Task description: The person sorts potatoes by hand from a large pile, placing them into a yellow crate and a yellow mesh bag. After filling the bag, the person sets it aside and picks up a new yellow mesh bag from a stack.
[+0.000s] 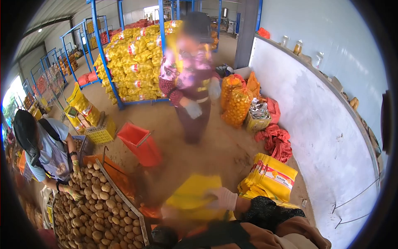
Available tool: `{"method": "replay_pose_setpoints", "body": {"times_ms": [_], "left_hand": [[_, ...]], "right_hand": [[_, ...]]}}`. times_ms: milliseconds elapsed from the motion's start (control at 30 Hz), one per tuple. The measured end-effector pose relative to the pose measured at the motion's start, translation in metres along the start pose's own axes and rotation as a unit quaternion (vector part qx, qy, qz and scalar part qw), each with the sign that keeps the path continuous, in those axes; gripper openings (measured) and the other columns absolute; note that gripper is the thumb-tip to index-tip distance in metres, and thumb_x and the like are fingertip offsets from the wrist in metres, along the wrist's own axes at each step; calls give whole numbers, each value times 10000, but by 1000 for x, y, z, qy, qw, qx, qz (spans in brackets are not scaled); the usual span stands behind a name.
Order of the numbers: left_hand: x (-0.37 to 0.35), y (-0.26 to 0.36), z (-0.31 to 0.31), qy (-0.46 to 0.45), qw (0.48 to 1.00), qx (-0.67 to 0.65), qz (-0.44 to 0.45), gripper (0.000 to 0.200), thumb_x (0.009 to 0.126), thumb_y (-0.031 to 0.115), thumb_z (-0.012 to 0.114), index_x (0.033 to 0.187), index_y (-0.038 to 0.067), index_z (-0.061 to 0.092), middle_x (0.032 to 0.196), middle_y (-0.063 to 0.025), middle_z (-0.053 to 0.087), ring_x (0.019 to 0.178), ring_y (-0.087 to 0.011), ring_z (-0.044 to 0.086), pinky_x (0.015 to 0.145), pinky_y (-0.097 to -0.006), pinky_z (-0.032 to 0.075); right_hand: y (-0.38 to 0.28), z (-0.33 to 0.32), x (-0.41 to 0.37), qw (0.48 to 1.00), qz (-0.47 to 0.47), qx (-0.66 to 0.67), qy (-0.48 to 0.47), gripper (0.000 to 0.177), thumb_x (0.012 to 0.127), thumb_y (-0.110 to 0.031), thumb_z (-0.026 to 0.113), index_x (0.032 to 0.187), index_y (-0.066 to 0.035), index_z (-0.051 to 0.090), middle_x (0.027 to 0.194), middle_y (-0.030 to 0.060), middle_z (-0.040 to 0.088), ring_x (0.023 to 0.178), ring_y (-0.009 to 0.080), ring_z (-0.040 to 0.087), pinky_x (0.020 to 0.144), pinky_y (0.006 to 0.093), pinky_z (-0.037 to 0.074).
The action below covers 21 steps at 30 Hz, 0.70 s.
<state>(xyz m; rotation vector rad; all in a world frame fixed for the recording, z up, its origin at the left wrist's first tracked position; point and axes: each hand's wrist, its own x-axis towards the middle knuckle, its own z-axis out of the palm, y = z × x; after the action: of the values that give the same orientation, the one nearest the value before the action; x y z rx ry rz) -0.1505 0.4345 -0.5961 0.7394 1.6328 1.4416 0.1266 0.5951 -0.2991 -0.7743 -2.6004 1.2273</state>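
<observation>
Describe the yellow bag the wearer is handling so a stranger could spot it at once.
Find the white wall on the right and the stack of printed yellow bags at its foot. Left of that stack, a white-gloved hand grips the yellow bag. Unlike those, it is single, held up and blurred by motion.

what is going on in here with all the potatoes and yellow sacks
The wearer's gloved right hand rests on a blurred yellow sack beside a sorting table heaped with potatoes. Whether the hand is gripping is unclear, and the left hand isn't clearly seen. At the left, a co-worker has both gloved hands in the potatoes. Another person stands mid-floor, in front of filled sacks stacked in blue racks.
</observation>
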Motion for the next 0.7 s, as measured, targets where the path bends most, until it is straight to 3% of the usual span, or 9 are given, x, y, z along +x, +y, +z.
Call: {"method": "replay_pose_setpoints", "body": {"times_ms": [67,133,167,200,300,367,467,600,700], "left_hand": [[-34,60,0,92,956,275,-37,380,850,62,685,1220,-1,622,1215,-147,663,1097,-264,652,933,-341,524],[-48,90,-5,35,940,323,-105,423,807,144,739,1190,-13,652,1136,-172,697,1048,-308,674,909,-379,537],[-62,141,6,-33,912,402,-82,384,858,205,623,1199,29,648,1172,-195,671,1131,-351,615,1028,-405,456],[-62,131,4,-113,923,359,-84,407,873,193,625,1242,22,615,1204,-205,654,1151,-350,606,1028,-409,453],[-82,154,19,-28,953,290,-79,781,776,299,778,1387,-16,407,1405,-243,496,1300,-397,476,1080,-419,400],[-89,193,30,38,894,444,37,866,713,341,800,1387,-9,384,1429,-237,454,1339,-409,413,1108,-489,335],[-86,245,43,-42,827,490,272,945,663,348,836,1428,16,389,1445,-221,404,1334,-409,396,1099,-516,331],[-82,255,71,-226,769,526,285,597,767,291,709,1296,79,529,1278,-152,559,1238,-350,501,1032,-513,378],[-76,219,84,-378,790,458,152,510,792,209,659,1268,79,533,1100,-160,636,1059,-355,602,912,-479,468]], "right_hand": [[-1,-15,0,999,-14,-46,-7,400,814,-411,703,1113,-145,691,1079,126,684,1041,307,641,935,383,505],[5,-23,-6,996,-24,-75,-37,424,800,-418,715,1115,-137,688,1084,138,686,1033,320,649,931,392,512],[13,-16,-4,996,48,-73,-18,390,816,-382,706,1105,-122,689,1105,144,686,1025,342,655,925,407,522],[19,-13,-7,995,53,-80,32,350,829,-323,697,1087,-87,686,1086,163,693,995,364,662,892,414,535],[9,-14,-7,994,75,-14,83,336,830,-277,709,1058,-32,688,974,195,704,900,379,676,799,394,549],[-9,-11,-14,984,167,58,2,324,840,-273,704,1054,-30,691,984,185,703,907,364,676,791,395,547],[-28,1,-18,983,146,58,-94,326,855,-276,697,1051,-16,689,978,168,698,888,300,679,802,375,534],[-30,14,-26,959,84,183,-198,400,847,-328,707,1101,-22,678,1010,163,694,886,281,684,813,370,527],[-38,0,-37,985,-3,10,-171,361,843,-264,684,1122,-36,666,986,172,687,897,316,678,806,393,528]]}}
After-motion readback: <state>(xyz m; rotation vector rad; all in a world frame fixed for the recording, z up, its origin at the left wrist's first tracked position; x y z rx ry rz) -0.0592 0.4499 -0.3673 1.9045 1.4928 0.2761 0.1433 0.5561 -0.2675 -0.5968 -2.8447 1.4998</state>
